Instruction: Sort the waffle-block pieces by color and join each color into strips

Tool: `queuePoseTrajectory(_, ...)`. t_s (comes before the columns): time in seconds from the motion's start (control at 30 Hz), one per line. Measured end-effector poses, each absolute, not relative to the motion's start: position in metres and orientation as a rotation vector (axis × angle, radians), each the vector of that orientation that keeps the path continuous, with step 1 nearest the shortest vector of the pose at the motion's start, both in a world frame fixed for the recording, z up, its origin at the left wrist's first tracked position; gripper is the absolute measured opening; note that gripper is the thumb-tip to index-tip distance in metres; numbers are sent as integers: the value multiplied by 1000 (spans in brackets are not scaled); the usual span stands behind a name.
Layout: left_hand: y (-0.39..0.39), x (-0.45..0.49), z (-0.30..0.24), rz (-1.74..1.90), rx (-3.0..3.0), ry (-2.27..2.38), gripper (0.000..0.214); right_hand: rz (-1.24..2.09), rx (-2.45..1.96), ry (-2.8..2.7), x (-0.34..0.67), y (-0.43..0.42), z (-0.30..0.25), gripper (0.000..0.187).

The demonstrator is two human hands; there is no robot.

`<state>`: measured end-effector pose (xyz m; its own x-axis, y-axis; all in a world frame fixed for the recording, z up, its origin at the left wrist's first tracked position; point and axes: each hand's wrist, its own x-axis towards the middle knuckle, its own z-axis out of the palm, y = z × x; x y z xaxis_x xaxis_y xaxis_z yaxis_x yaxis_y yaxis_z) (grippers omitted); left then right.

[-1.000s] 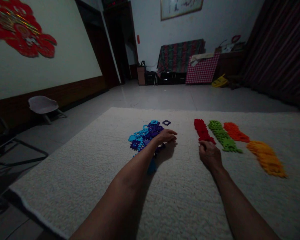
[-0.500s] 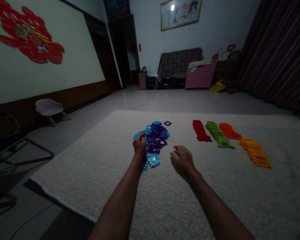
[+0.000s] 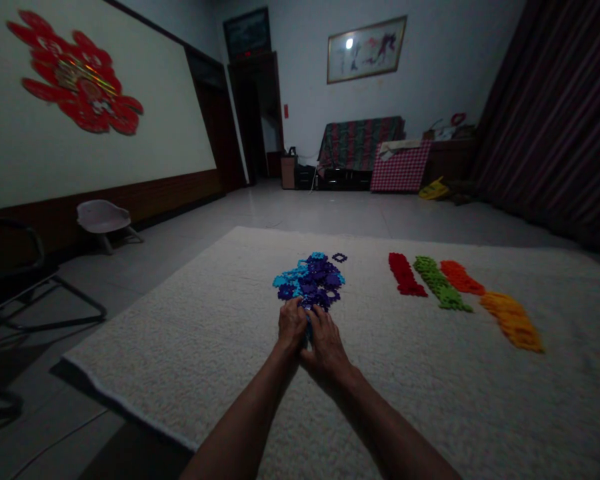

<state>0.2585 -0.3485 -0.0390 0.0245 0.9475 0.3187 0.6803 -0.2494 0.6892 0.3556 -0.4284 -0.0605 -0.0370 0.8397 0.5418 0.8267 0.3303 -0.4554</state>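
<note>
My left hand and my right hand are together at the near edge of a heap of interlocking plastic tiles. Both have curled fingers closed around blue interlocking tiles, which show only as a narrow strip between them. Just beyond my fingertips lies the rest of the heap, dark purple tiles mixed with light blue tiles. One purple ring-shaped piece sits apart at the heap's far right. How many tiles my hands grip is hidden.
Off to the right on the cream carpet are rows of red tiles, green tiles, orange tiles and yellow tiles. A small chair stands left of the carpet, near a dark metal-framed chair.
My right hand has moved left, and my left hand has come nearer to me, so they now meet over the light blue tiles at the heap's near end. The view has tilted up slightly.
</note>
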Motion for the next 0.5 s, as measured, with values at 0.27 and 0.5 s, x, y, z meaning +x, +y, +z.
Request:
queuePoseTrajectory(0.27,-343,262,-27,1039,1843,1579,33,26,-1363,-1817,371,-426,-67,75)
queuePoseTrajectory(0.5,-334,272,-28,1032,1551,1429,33,8,-1339,-1799,377,-426,-72,71)
